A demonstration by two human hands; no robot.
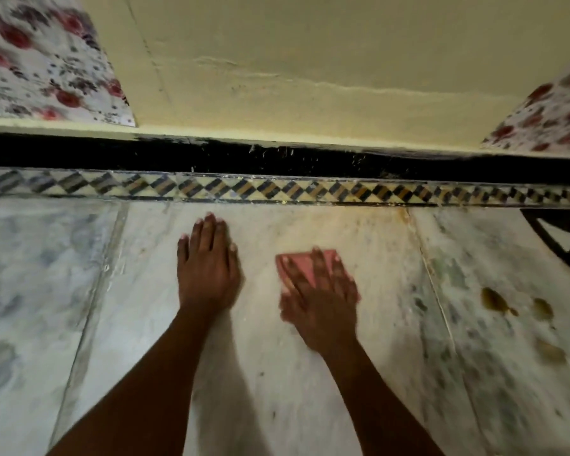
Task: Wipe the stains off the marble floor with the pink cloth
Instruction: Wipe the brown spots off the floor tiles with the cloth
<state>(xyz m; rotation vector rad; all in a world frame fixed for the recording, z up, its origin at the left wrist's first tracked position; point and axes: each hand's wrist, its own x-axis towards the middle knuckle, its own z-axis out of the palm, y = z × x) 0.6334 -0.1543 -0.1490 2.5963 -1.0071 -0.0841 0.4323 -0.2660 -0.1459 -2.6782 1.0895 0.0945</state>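
Right hand [320, 301] presses flat, fingers spread, on the pink cloth [310, 263] mid-scrub on the marble floor [277, 373], left hand [208, 264] braced flat beside it, and next we reckon it must reach right to those brown stains [494, 299].

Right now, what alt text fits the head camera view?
A right hand presses a pink cloth flat on a marble floor; the left hand rests flat beside it. Brown stains lie to the right.
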